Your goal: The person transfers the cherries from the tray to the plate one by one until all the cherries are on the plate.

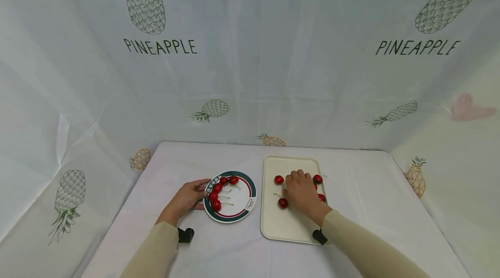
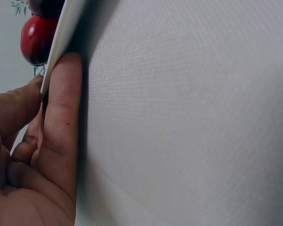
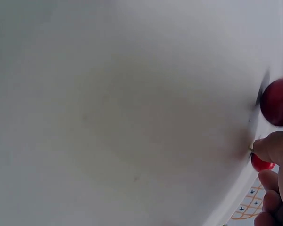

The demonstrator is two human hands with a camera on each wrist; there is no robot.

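My left hand [image 1: 190, 194] grips the left rim of a round plate [image 1: 250, 178] with a dark green edge; in the left wrist view, the thumb is above the rim and a finger [image 2: 63, 103] beneath. Several red cherries [image 1: 213, 196] with stems lie along the plate's left side. Over a cream tray [image 1: 273, 226], my right hand [image 1: 300, 191] reaches down with bent fingers. In the right wrist view, its thumb tip is right at a pale stem end, before a cherry [image 3: 262, 164]; I cannot tell whether it pinches the stem. A darker cherry [image 3: 278, 101] is nearer.
More cherries [image 1: 317, 179] lie on the tray to the right of my hand, partly hidden by it. Another cherry [image 1: 283, 203] sits left of the wrist. Plate and tray stand side by side on a white-covered table [image 1: 363, 191], with pineapple-printed cloth [image 1: 250, 69] behind.
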